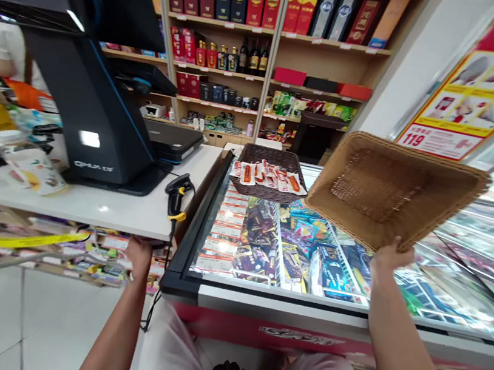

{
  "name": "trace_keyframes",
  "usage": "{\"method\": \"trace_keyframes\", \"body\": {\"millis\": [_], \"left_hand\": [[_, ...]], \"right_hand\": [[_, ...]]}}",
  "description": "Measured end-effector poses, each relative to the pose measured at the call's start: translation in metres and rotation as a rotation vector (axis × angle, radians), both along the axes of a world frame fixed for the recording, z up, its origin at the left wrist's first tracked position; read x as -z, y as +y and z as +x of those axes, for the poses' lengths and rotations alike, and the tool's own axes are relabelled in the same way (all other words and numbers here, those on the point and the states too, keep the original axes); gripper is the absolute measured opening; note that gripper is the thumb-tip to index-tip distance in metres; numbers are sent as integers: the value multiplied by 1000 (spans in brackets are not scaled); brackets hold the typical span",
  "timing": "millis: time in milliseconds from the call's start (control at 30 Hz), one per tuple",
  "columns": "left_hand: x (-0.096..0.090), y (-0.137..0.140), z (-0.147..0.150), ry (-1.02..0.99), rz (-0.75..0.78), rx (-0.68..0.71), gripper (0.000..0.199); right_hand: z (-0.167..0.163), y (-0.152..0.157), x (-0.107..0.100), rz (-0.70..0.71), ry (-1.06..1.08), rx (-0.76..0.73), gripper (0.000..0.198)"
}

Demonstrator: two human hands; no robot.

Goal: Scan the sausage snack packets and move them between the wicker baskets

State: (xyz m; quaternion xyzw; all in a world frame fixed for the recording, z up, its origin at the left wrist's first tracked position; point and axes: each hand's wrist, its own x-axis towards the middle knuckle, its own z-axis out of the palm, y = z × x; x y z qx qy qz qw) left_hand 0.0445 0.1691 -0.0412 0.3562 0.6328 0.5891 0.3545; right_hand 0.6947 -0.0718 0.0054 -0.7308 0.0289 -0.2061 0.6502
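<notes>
The left hand (140, 259) is at the counter's (105, 214) edge (whether it grips anything I cannot tell), while the right hand (390, 258) grasps the lower rim of a tan basket (378, 185). Held above the freezer (280, 306), whose front lettering is blurred, the basket is tipped up with its open side towards the person, its long axis running left to right, sloping slightly down rightward. Behind it, a red-and-yellow poster (446, 139) reads "119".

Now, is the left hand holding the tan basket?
No, the right hand holds the tan basket; the left hand is by the counter.
</notes>
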Motion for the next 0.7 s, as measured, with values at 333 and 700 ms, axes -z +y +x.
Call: {"method": "trace_keyframes", "body": {"millis": [333, 700], "left_hand": [[1, -29, 7, 413, 124, -210, 37], [-128, -55, 67, 495, 353, 116, 37]], "right_hand": [[16, -6, -5, -11, 6, -88, 20], [3, -16, -11, -73, 13, 118, 67]]}}
